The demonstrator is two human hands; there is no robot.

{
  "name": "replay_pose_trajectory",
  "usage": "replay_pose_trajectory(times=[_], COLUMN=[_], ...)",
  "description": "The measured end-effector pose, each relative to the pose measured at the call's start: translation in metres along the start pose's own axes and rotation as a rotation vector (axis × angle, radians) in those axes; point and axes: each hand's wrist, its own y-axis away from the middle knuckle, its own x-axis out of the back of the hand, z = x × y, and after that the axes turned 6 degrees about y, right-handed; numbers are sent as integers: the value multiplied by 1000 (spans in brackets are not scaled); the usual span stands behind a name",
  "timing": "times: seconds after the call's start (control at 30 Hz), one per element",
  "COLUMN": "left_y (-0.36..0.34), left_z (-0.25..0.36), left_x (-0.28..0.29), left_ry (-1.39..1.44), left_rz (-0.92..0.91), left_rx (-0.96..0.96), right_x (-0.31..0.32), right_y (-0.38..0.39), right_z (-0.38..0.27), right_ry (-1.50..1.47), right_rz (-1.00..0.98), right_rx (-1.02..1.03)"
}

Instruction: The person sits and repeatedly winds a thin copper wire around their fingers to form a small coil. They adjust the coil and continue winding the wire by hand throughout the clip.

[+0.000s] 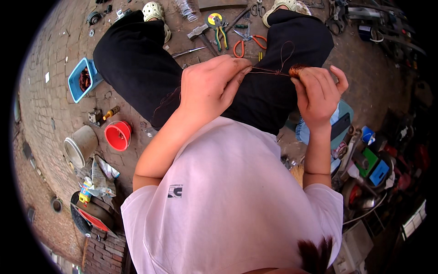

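The left hand (211, 82) pinches a thin copper wire (277, 72) between thumb and fingers; the right hand (317, 95) has its fingertips closed on a copper bundle (298, 69). The wire stretches between them above dark trousers (255, 100). Farther off, a hammer (198, 31) and green-and-yellow pliers (225, 40) lie on the ground (196, 57).

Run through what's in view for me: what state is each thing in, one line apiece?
Left hand: pinching thin wire
Right hand: pinching copper-coloured bundle
Thin wire: strung between the hands, tangled partway
Orange-handled tool: lying down, handles spread
Hammer: lying on the ground
Blue basket: open, holding reddish-brown pieces
Red bucket: open, small bits inside
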Motion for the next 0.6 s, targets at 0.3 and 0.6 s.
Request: replay_pose_trajectory(times=[0.3,0.6], left_y=[30,78], left_z=[-37,-21], left_x=[99,179], left_ry=[106,153], left_rz=[-12,234], left_rx=[558,700], right_x=[23,17], right_y=[23,43], right_z=[57,72], right_ry=[333,344], right_rz=[82,66], right_rx=[-249,-310])
